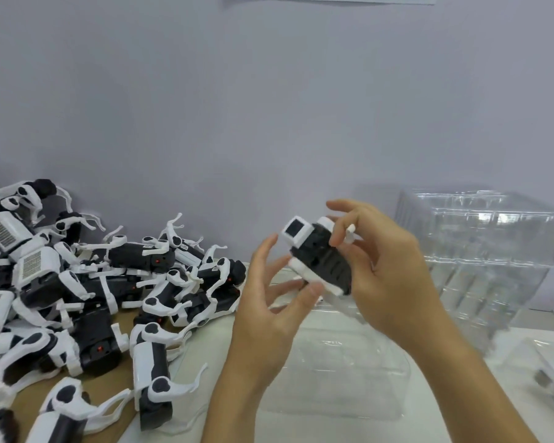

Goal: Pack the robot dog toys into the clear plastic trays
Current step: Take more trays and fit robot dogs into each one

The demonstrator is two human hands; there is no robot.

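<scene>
The right hand (387, 270) holds one black-and-white robot dog toy (317, 257) raised above the counter (461, 394), its fingers curled round the toy's body from the right side, with the fingertips pinching a small white part near the top. The toy is tilted, its square white-framed face turned up and to the left. The left hand (269, 302) is spread beside the toy's lower left edge, fingers straight and relaxed; the thumb tip lies at the toy's white underside, though whether it truly touches cannot be told. Directly below both hands a clear plastic tray (333, 372) lies flat on the white counter; no toy is seen in it. Behind and to the right a tall stack of clear trays (486, 251) stands against the pale wall (269, 107). At the left a loose pile of robot dog toys (77, 298) covers the counter, bodies lying on their sides with white legs sticking out in all directions; part of the pile rests on a brown cardboard sheet (122, 324). At the far right edge a further clear tray (544, 356) shows dark items inside, too blurred to identify.
</scene>
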